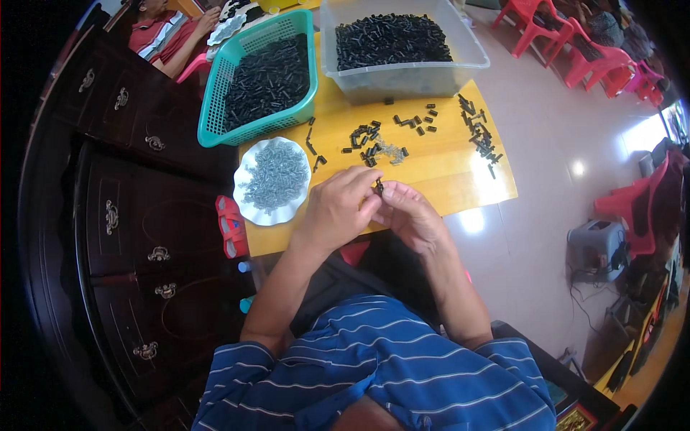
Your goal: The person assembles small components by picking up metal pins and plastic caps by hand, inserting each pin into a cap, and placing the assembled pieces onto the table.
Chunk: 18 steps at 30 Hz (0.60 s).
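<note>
My left hand (336, 205) and my right hand (411, 215) meet over the near edge of the yellow table (424, 169). Pinched between their fingertips is a small black part (379, 187); its exact kind is too small to tell. Just beyond my hands lie a little heap of small pale metal pieces (390, 151) and several short black parts (365, 135). A white scalloped plate (246, 210), left of my left hand, holds a pile of small clear or silvery pieces (273, 176).
A green basket (208, 118) and a translucent bin (402, 80), both full of black parts, stand at the back. More black parts (478, 133) lie along the right edge. Dark cabinets (144, 208) line the left. A person (169, 36) sits far left; red chairs (596, 65) stand far right.
</note>
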Available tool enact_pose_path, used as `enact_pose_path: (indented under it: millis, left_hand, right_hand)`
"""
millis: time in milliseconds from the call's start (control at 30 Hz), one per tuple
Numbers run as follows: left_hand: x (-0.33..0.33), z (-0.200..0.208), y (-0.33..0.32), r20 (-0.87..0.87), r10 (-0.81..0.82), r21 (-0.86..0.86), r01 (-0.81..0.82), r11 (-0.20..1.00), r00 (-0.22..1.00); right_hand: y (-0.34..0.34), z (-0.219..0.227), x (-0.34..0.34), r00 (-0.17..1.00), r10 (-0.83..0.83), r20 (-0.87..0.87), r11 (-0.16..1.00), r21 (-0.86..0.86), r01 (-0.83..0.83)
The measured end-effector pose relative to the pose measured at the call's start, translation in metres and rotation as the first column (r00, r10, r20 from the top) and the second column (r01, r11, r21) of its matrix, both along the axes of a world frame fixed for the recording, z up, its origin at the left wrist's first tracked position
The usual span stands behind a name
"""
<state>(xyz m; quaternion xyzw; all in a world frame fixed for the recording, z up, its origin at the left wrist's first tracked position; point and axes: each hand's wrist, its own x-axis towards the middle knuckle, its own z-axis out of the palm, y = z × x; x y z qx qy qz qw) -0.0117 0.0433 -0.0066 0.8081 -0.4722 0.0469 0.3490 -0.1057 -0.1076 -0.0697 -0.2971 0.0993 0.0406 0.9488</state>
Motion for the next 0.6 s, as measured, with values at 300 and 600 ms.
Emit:
enact_pose_path:
  millis: [300,600]
  left_hand:
    - [0.006,0.005,-0.002,0.039,-0.101,-0.039,0.102,0.994,0.994]
    - [0.005,0.008,-0.001,0.175,-0.158,-0.067,0.171,0.983,0.972]
  right_hand:
    - [-0.001,0.002,-0.003,1.0,0.022,0.001,0.996,0.088,-0.022]
    - [-0.002,-0.009,-0.002,0.991,0.119,0.067,0.98,0.154,-0.128]
